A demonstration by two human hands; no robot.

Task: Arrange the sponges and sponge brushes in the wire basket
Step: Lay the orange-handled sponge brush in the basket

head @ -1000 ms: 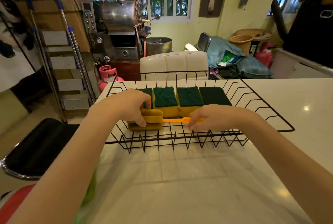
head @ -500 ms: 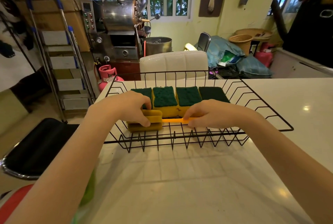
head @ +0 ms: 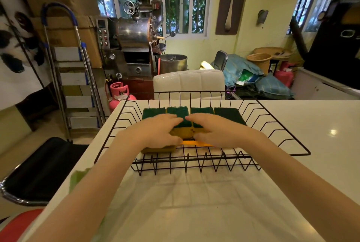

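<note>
A black wire basket [head: 187,92] stands on the white counter [head: 194,212]. Along its back lies a row of several sponges with green tops and yellow bodies, from the leftmost sponge [head: 152,113] to the rightmost sponge [head: 229,115]. In front of them lies a sponge brush with a yellow head [head: 155,150] and an orange handle [head: 190,142]. My left hand [head: 157,132] and my right hand [head: 216,130] both rest on the two middle sponges [head: 183,132], fingers on the green tops, thumbs against the yellow front. The hands hide part of the brush.
A white padded chair [head: 189,84] stands behind the counter's far edge. A black seat [head: 42,165] and a step ladder [head: 74,78] are at the left, with a pink gas cylinder [head: 120,93] near the basket's far left corner. Something green [head: 78,177] lies at the counter's left edge.
Both hands have let go of the sponge brush and moved forward and inward onto the middle sponges. The brush stays in the basket's front. The view has tilted slightly.
</note>
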